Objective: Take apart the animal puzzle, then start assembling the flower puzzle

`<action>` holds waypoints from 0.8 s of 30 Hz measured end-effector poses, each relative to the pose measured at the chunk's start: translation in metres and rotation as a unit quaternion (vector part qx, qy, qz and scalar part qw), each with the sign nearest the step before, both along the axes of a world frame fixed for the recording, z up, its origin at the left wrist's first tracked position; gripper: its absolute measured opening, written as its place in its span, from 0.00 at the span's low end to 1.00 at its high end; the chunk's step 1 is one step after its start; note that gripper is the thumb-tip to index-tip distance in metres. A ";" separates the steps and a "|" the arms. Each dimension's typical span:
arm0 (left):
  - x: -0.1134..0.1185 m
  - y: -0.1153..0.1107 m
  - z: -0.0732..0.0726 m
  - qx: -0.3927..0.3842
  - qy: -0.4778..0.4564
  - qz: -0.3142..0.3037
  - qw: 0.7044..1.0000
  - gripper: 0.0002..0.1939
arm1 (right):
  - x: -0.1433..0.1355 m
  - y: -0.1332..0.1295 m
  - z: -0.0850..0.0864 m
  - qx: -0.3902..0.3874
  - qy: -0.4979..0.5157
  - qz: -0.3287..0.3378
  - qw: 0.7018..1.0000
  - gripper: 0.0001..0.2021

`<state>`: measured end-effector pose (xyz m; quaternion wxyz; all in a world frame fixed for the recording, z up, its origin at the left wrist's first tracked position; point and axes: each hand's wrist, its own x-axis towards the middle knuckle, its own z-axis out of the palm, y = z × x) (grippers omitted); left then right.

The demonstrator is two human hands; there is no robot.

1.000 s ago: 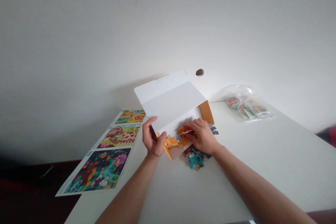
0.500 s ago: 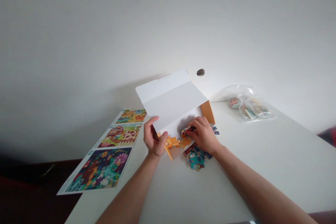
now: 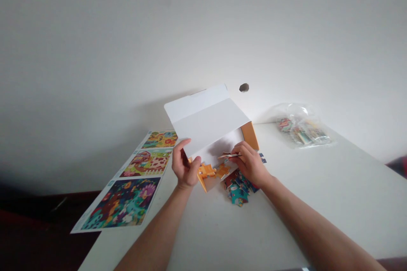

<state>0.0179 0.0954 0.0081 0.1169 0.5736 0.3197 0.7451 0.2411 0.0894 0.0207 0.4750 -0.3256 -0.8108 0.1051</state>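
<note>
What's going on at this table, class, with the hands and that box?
A person's left hand grips the left end of an open box, while the right hand pinches one or more puzzle pieces over its open front. Orange-backed pieces lie in the box, and a colorful pile sits on the table just in front. A printed picture sheet lies to the left; a clear plastic bag stands back right.

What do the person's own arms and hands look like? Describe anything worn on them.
The left grip and right grip are bare hands without gloves or visible rings. The left forearm and right forearm show no sleeve, watch, bracelet or marking.
</note>
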 end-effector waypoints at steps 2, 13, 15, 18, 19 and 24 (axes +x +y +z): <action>-0.003 0.002 0.003 0.007 0.004 0.030 1.000 0.27 | 0.002 -0.001 -0.001 0.026 0.025 -0.010 0.999 0.02; -0.019 0.008 0.023 0.039 -0.110 0.120 0.986 0.25 | 0.013 0.001 0.002 0.023 -0.096 0.085 0.991 0.07; -0.019 0.008 0.021 0.026 -0.097 0.125 0.987 0.26 | 0.011 0.002 0.001 0.002 -0.124 0.111 0.986 0.08; -0.020 0.010 0.017 0.018 -0.075 0.125 0.989 0.27 | 0.010 0.001 0.001 -0.004 -0.124 0.118 0.985 0.11; -0.020 0.010 0.016 0.019 -0.071 0.124 0.990 0.28 | 0.010 0.001 0.001 -0.001 -0.115 0.118 0.986 0.11; -0.021 0.011 0.018 0.031 -0.070 0.133 0.988 0.27 | 0.012 -0.005 0.007 0.008 -0.034 0.109 0.993 0.05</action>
